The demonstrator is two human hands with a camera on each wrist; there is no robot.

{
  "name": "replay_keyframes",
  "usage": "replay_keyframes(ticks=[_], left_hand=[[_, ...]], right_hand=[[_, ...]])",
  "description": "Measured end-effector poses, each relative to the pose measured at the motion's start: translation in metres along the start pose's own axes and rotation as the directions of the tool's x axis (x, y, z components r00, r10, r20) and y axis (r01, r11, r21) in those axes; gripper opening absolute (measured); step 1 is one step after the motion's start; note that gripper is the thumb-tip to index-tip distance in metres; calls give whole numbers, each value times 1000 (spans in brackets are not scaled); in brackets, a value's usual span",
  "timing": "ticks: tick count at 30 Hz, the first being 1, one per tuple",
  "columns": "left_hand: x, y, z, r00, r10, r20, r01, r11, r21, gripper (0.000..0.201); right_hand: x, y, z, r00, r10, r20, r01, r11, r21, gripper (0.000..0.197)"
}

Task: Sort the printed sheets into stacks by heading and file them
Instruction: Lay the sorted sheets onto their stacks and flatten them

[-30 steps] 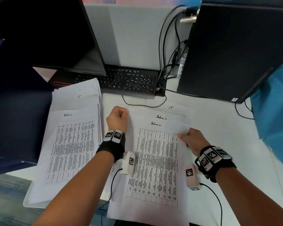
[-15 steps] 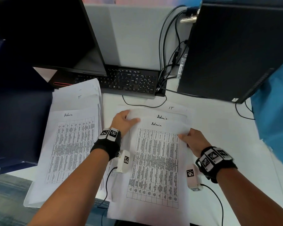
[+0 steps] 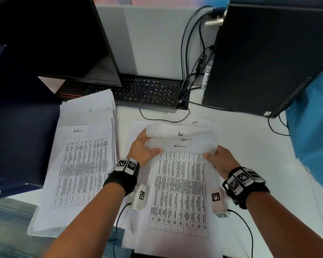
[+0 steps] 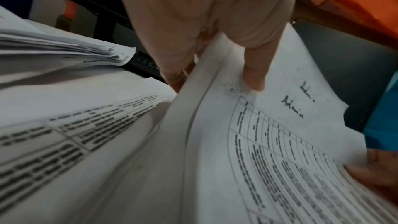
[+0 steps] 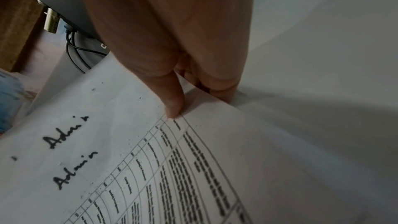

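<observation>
A bundle of printed table sheets headed "Admin" (image 3: 179,183) lies in front of me on a sheet headed "IT" (image 3: 194,123). My left hand (image 3: 147,146) grips the bundle's left edge, thumb (image 4: 254,77) on top and fingers underneath. My right hand (image 3: 215,157) pinches the right edge, its thumb (image 5: 172,105) on the top sheet. The bundle's far end is raised and curled, showing three staggered "Admin" headings. To the left a sorted Admin stack (image 3: 82,164) overlaps an IT stack (image 3: 90,110).
A black keyboard (image 3: 149,92) and a monitor (image 3: 45,34) stand behind the papers, with a PC tower (image 3: 268,58) at the right and a cable (image 3: 164,120) looping onto the white desk (image 3: 250,146). A dark blue folder (image 3: 17,136) lies far left, blue cloth (image 3: 313,127) far right.
My left hand has uncurled from a fist, slid its fingers under the sheets' left edge and lifted their far end. My right hand has stayed on the right edge.
</observation>
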State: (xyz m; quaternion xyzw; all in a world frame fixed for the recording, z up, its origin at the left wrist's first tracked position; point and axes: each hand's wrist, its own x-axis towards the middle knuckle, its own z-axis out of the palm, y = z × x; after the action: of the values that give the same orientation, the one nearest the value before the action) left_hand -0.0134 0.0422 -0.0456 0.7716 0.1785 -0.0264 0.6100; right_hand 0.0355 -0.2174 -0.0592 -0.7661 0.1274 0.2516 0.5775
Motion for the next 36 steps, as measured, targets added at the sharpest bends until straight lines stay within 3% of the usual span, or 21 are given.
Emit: replay_keyframes(ticks=[3,7,10,12,24,29,36], left_hand=[[-1,-1,0,990,115,-78,-99,978,183,27],[-6,13,-4,976,194,-104,-176,972,159,8],[-2,19,-7,984,63,-164,-55,997,50,45],[3,21,-8,982,10,-189,0,999,54,53],[1,31,3,935,-226,-272,202,973,-114,36],[-1,36,3,889,-322,-326,264,941,-210,40],[-7,44,0,904,-314,-291,242,935,-259,30]], right_hand=[[4,2,2,999,28,-18,-27,999,22,27],[7,5,2,1000,22,-15,-21,1000,10,25],[9,7,3,1000,17,-22,-17,1000,8,24],[9,7,3,999,21,-24,-21,1000,17,24],[7,8,4,1000,4,-25,-3,999,41,16],[5,9,3,1000,-23,-12,24,998,54,16],[2,11,3,998,-61,-13,62,996,69,13]])
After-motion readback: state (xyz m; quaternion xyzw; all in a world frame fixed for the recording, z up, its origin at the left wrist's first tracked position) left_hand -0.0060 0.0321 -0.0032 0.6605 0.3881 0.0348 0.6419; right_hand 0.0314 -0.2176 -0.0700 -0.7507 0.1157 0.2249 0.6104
